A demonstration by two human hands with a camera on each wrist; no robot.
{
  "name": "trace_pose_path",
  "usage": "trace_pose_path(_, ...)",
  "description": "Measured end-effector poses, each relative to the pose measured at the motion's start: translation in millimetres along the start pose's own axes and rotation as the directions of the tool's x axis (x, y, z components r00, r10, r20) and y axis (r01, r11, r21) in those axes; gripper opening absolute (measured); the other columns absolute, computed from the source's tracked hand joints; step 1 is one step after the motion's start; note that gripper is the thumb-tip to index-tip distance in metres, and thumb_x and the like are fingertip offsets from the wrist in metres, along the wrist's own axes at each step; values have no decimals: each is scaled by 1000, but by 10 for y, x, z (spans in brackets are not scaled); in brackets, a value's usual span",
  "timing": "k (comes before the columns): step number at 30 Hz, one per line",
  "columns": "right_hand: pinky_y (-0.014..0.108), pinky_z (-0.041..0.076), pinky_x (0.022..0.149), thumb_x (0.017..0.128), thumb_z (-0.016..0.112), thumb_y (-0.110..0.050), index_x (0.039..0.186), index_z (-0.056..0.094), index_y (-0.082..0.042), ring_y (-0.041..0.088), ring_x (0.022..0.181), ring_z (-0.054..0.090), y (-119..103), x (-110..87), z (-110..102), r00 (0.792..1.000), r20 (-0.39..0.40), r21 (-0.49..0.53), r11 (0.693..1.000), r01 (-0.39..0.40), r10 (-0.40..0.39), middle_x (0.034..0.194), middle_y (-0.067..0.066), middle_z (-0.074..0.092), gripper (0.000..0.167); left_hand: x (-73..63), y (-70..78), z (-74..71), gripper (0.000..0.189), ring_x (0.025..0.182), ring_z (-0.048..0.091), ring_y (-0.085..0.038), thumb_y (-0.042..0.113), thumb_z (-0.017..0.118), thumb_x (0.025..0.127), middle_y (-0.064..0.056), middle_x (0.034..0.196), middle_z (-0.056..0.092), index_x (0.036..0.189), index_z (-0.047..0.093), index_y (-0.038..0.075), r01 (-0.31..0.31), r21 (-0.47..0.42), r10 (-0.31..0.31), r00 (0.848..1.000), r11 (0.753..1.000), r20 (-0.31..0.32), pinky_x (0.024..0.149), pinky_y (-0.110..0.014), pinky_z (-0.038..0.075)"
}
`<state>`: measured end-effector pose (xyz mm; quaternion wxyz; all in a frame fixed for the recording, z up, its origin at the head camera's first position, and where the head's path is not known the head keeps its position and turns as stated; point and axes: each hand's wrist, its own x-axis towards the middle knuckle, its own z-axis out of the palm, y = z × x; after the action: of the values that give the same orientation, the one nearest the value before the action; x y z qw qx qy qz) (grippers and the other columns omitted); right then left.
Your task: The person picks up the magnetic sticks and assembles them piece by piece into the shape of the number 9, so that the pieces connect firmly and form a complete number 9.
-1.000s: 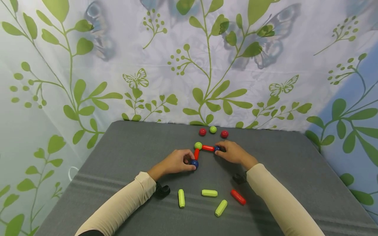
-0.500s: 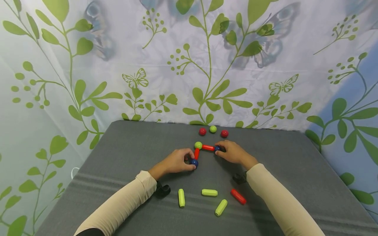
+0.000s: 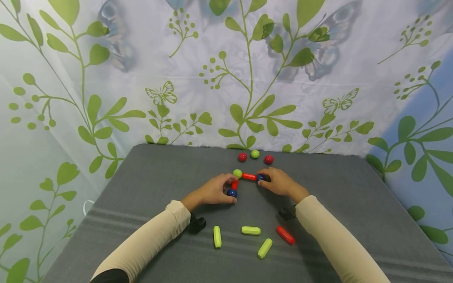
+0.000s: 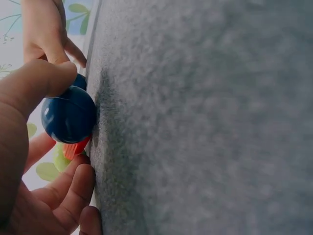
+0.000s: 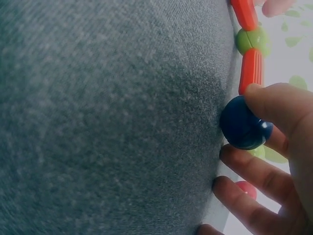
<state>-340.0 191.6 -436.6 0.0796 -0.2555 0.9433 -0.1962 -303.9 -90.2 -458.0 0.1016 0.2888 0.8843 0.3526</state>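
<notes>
Two red rods meet at a lime green ball [image 3: 237,173] in a bent chain on the grey table, each with a blue ball at its outer end. My left hand [image 3: 214,191] is spread loosely around the near blue ball [image 3: 231,193], its thumb beside the ball and its index finger by the near red rod [image 3: 235,184]. In the left wrist view, the thumb overlaps that blue ball [image 4: 68,115] while the other fingers stand apart from it. Thumb and index finger of my right hand [image 3: 279,182] pinch the other blue ball [image 5: 242,122], at the end of the right-hand red rod [image 3: 249,177].
Behind the chain sit two red balls, one at left [image 3: 242,157] and one at right [image 3: 269,159], with a green ball [image 3: 255,154] between them. Nearer lie three yellow-green rods, including one crosswise [image 3: 251,230], and a loose red rod [image 3: 285,235]. A patterned curtain [image 3: 191,78] borders the table's back.
My left hand's fingers have loosened from the near blue ball, and the index finger has shifted forward along the red rod. The near blue ball has moved slightly away from me. My right hand stays put.
</notes>
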Motion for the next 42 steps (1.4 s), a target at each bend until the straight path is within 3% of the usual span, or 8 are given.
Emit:
trace_pose_path(8, 57, 40, 102, 99, 68, -26, 137, 61, -4, 37, 121, 56, -3, -8, -14, 1000, 8, -1, 1000, 1, -1, 129, 18, 61, 44, 69, 30, -1, 66, 101, 55, -16, 37, 84, 84, -3, 117, 54, 142, 58, 18, 8, 126, -15, 998, 992, 56, 88, -36, 48)
trace_pose_path(12, 57, 40, 102, 99, 68, -25, 137, 61, -5, 36, 120, 56, 6, -9, -10, 1000, 15, 10, 1000, -8, 7, 129, 18, 61, 44, 94, 19, 2, 60, 98, 55, -14, 39, 83, 84, 1, 113, 54, 137, 62, 20, 7, 139, -18, 997, 990, 78, 87, -35, 48)
trace_pose_path(25, 56, 42, 100, 98, 69, -25, 141, 57, -3, 36, 118, 57, 2, -22, -19, 1000, -8, 56, 998, 27, -26, 127, 19, 60, 49, 34, -118, -56, 63, 93, 55, -15, 33, 84, 84, -1, 110, 58, 137, 58, 10, -102, -22, 103, 991, 995, 84, 84, -32, 48)
trace_pose_path(32, 52, 48, 94, 97, 72, -20, 143, 55, -5, 33, 117, 60, -74, 58, -36, 977, -110, 75, 979, 191, -182, 127, 19, 58, 52, -24, -166, -83, 51, 92, 60, -15, 27, 87, 82, 0, 106, 60, 122, 60, 10, -93, -100, 97, 995, 991, 32, 83, -30, 50)
trace_pose_path(37, 53, 48, 94, 97, 72, -17, 140, 59, -5, 35, 115, 60, -194, 157, -17, 968, -71, 95, 965, 246, -240, 127, 17, 58, 46, -70, -141, -87, 40, 92, 62, -16, 24, 86, 82, 3, 103, 62, 113, 63, 12, -89, -128, 92, 996, 988, 14, 83, -30, 51)
trace_pose_path(42, 50, 50, 92, 96, 72, -16, 133, 63, -5, 32, 110, 62, -229, 237, 48, 968, -63, 66, 966, 248, -244, 120, 15, 61, 40, -96, -136, -72, 34, 91, 63, -17, 19, 86, 82, 3, 100, 64, 109, 65, 13, -78, -136, 79, 997, 988, 5, 83, -31, 51)
